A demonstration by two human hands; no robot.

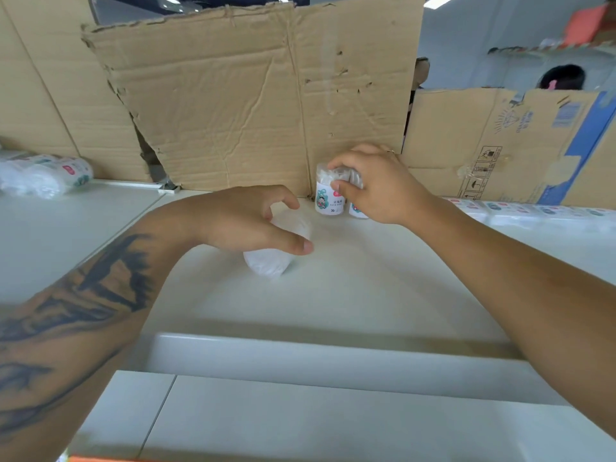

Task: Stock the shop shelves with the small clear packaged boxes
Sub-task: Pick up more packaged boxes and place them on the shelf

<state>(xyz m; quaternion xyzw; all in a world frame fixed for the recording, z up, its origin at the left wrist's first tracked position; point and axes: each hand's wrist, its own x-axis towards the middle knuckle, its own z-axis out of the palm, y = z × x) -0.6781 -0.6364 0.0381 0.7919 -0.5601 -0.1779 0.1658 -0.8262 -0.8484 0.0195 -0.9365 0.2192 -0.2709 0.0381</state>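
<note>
We face a wide white shelf [383, 295] backed by a creased cardboard sheet [233, 101]. More packaged stock lies at the far left [46, 175] and in a row at the far right [533, 210]. Our right hand [380, 188] has its grip closed over the tops of two upright clear boxes [328, 195], standing against the cardboard. Our left hand [253, 221] curls loosely over a box on its side [273, 258]; whether its grip has closed we cannot tell. These look light, thin-walled and slick, so we judge a gentle pinch across the sides safest.
</note>
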